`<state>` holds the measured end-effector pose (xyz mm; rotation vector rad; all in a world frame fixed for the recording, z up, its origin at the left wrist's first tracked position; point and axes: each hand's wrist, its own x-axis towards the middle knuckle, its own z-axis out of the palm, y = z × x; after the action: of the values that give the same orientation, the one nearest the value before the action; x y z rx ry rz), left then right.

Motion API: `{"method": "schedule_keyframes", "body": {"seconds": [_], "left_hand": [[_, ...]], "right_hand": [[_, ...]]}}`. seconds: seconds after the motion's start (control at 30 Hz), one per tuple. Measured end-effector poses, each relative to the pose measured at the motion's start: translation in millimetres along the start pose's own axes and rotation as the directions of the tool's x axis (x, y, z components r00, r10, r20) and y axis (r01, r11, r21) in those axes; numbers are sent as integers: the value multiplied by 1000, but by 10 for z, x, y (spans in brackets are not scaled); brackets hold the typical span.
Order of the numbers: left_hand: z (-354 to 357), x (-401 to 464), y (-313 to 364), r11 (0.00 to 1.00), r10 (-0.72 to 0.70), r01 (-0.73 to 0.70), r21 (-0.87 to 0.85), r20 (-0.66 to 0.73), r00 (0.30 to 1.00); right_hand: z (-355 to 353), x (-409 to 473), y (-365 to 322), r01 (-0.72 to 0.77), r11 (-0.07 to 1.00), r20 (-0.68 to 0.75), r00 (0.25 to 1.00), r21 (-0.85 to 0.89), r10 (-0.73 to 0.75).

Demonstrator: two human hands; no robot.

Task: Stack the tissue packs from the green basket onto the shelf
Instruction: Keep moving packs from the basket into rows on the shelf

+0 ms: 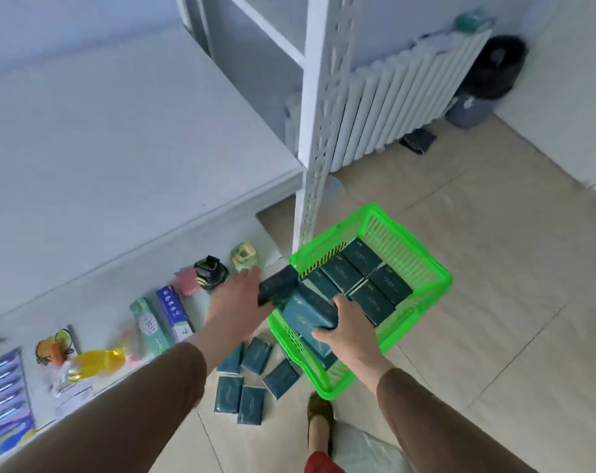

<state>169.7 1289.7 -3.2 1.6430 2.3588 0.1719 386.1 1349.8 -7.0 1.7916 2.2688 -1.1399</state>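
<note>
Both arms reach forward in brown sleeves over the near left corner of the bright green slatted plastic basket (423, 264), which stands on the beige tiled floor (494, 268) beside the white perforated metal shelf post (318, 131). The left hand (236, 297), seen from the back, is extended with its fingers curled around one end of a dark teal, glossy plastic-wrapped tissue pack (277, 285), held above the basket's left rim; motion blurs this pack and the fingertips are hidden behind it. The right hand (346, 324) grips a second teal pack (308, 312) from its right end, thumb along the near edge and fingers over the far edge, tilted above the basket's near left corner.

More flat rectangular teal packs in the basket (364, 278) lie side by side in rows, filling its far and middle parts. Five loose teal packs on the floor (252, 380) lie just outside the basket's near left side, partly covered by the left forearm.

The lower white shelf board (125, 302) carries boxed toothpaste (173, 312) along its front edge, two small jar-like items near its right end, and bright wrapped goods toward its left end, too blurred to tell apart. The upper shelf board (101, 148) is smooth and pale. A white ribbed radiator (402, 97) stands behind the post.
</note>
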Motion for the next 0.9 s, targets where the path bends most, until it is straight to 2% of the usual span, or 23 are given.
{"method": "schedule_keyframes", "body": {"seconds": [0.07, 0.2, 0.4, 0.53, 0.77, 0.9], "left_hand": [[-465, -356, -187, 994, -35, 26, -110, -84, 996], [-1317, -1104, -656, 970, -110, 70, -234, -160, 981], [-2367, -1920, -1644, 950, -185, 82, -300, -333, 925], [-2884, -2113, -2431, 943, -247, 137, -303, -360, 900], [-3289, -2097, -3674, 932, -343, 273, -240, -332, 879], [-3397, -1885, -4361, 933, -354, 349, -84, -369, 859]], "right_hand": [[-129, -352, -420, 86, 995, -86, 993, 44, -82], [-203, -1113, -1264, 273, 955, -267, 935, 115, -235], [13, -1830, -2510, 433, 854, -350, 878, 288, -327], [262, -1907, -3264, 505, 813, -357, 845, 289, -398], [795, -1495, -4267, 522, 763, -198, 852, 381, -484], [1120, -1004, -4834, 504, 736, -112, 851, 452, -514]]}}
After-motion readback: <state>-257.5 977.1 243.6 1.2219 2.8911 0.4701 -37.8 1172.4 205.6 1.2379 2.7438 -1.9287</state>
